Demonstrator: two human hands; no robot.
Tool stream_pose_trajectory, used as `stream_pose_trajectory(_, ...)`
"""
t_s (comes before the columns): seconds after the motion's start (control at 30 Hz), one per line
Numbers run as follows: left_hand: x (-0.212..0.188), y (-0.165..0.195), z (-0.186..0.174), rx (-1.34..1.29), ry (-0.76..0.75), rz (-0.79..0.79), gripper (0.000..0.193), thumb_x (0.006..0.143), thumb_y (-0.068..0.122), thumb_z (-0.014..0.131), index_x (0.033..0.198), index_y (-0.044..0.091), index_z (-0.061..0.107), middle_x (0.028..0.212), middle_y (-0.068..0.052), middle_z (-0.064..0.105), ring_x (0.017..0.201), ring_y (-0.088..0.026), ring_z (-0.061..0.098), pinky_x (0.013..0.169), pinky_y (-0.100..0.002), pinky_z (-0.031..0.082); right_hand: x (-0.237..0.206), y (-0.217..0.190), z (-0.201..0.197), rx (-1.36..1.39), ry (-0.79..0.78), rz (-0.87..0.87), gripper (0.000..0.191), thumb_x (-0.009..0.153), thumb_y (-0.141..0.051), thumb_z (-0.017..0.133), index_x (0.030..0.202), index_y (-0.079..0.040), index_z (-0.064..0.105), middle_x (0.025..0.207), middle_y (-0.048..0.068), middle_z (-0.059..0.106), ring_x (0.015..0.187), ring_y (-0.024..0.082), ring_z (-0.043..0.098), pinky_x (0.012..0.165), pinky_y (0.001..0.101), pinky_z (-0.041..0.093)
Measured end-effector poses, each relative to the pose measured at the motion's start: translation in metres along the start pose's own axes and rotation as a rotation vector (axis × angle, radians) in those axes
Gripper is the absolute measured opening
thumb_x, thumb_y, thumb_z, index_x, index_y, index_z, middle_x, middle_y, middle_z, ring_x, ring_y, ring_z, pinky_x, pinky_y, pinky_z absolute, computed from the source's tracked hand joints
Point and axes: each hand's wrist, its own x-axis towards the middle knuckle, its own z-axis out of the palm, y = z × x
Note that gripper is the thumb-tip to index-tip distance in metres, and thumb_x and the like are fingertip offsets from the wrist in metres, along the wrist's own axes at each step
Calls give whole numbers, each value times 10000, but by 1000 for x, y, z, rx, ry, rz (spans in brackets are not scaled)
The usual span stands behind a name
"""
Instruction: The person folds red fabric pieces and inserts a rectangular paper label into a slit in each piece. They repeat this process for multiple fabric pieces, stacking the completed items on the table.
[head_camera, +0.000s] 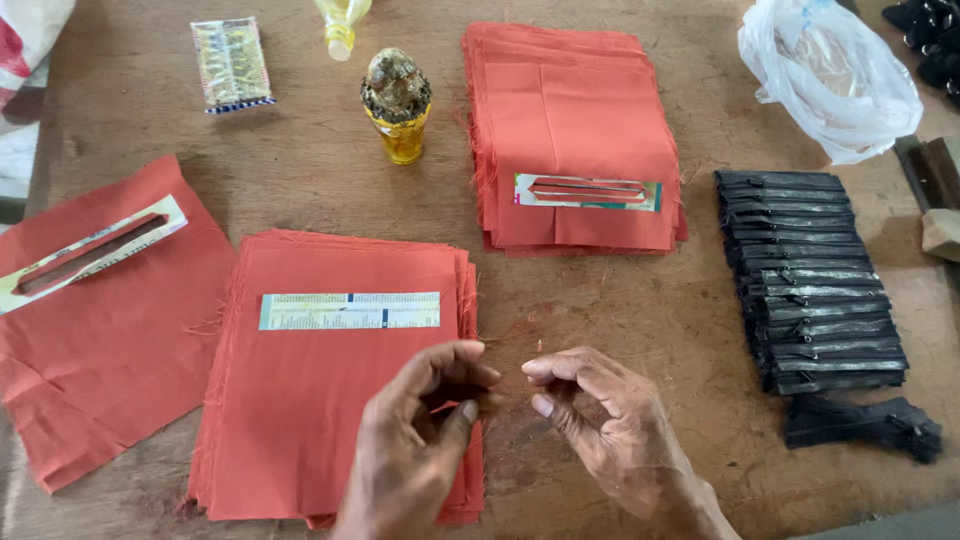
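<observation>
My left hand (420, 440) hovers over the right edge of a stack of orange-red fabric pieces (300, 410), thumb and fingers pinched together. My right hand (610, 425) is just to its right above the wooden table (620, 300), fingers curled and pinched; whether a thin thread runs between the hands is too small to tell. A rectangular paper strip (350, 311) lies on top of this near stack. A second stack of orange-red fabric (570, 120) sits further back with a slotted card template (588, 192) on it.
A single orange-red piece (90, 360) with another slotted template (90, 255) lies at left. A row of black zippers (810, 280) is at right. Behind are a small yellow bottle (398, 105), a foil packet (232, 63) and a clear plastic bag (830, 75).
</observation>
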Motion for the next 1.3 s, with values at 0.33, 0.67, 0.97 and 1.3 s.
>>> stream_pose_trajectory(0.33,-10,-3,-28,832,318,290,120,813,141,760,887,48,753,899,-95,696,804,-281,700,691,-399,560,-2,-11,26,180,-115,23,371,928,29,673,1286,-49,614,1121,72,735,1027,172,743,881,300,631)
stream_pose_trajectory(0.67,-12,-7,-60,86,687,58,120,1029,117,647,1045,43,740,898,-108,641,798,-154,546,674,-337,451,11,-25,48,-288,-308,-301,461,889,-21,613,1347,-43,567,1336,157,548,1195,368,477,1029,449,435)
stream_pose_trajectory(0.97,-39,8,-59,21,592,491,113,1108,129,590,1169,44,630,1258,-148,739,984,-113,645,958,-285,531,9,-17,43,486,-307,372,438,1014,-235,545,1414,-68,609,1269,114,657,1175,223,593,1052,392,481)
stream_pose_trajectory(1.3,-13,-1,14,399,88,541,573,879,170,794,1358,-6,533,1501,-226,542,1419,-365,544,1138,-435,462,-23,44,3,928,112,403,347,964,-75,670,1298,20,659,1222,119,731,1098,194,660,965,402,535)
